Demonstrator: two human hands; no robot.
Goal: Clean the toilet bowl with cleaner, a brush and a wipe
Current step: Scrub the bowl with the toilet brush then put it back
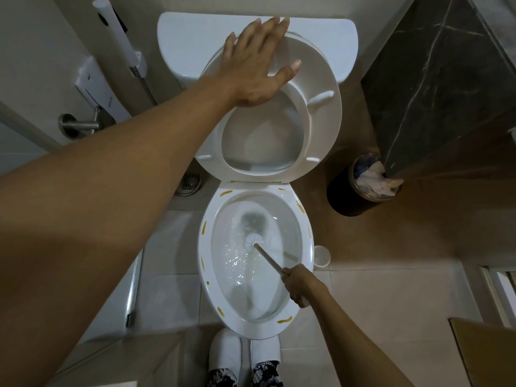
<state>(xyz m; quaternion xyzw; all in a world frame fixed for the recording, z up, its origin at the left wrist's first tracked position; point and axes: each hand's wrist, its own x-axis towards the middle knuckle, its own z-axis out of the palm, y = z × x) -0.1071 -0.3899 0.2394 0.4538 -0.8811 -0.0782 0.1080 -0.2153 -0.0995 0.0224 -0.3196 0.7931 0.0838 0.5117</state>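
Scrubbing inside the toilet bowl point(208, 247), a person's right hand point(297, 286) grasps the brush point(254, 241) by its handle, the long axis running from the fist toward 10 o'clock, bristle head low near the water. The left hand point(255, 65), fingers flat and spread, presses the raised seat point(321, 113) at 12 o'clock. Yellow marks dot the rim; the bowl's near wall, toward 6 o'clock, looks the likeliest open room for the stroke.

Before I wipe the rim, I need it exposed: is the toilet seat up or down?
Up. The toilet seat is raised toward the tank, the left hand resting flat on it, leaving the bowl rim bare.
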